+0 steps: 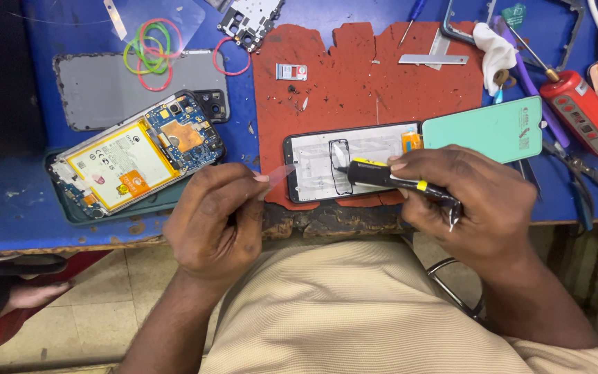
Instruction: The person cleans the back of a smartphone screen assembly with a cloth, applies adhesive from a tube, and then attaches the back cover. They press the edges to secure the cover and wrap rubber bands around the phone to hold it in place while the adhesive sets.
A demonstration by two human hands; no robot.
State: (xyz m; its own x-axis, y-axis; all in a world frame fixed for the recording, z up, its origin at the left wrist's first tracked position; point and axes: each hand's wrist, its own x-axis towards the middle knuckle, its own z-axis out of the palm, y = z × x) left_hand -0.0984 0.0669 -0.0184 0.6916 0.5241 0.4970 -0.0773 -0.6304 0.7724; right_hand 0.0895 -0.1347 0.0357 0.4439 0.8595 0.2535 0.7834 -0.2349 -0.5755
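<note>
The right hand (468, 201) is curled around a black pen-shaped tool with yellow bands (392, 177). The fingers and thumb pinch it tight. Its thin tip touches the inside of a flat open phone frame with a black rim and a pale grey middle (351, 166). The frame lies on a rough, torn red mat (368, 76) near the front edge of the blue table (8, 201). A smooth mint-green phone back cover (486, 128) lies just beside the frame, at its right end.

The left hand (219, 221) is closed, with its finger and thumb pinching a small see-through plastic pick (278, 174). The point of the pick sits at the left edge of the phone frame.

To the left lies an opened phone with a flat white and yellow battery and a blue circuit board (136, 156). It rests on a dark green case. Behind it is a flat grey phone back plate (105, 86), with thin rubber bands in green, pink and red (150, 55) on top. At the far right sits a round red plastic tool with a metal tip (583, 114), and a crumpled white cloth (494, 48) lies near it.
</note>
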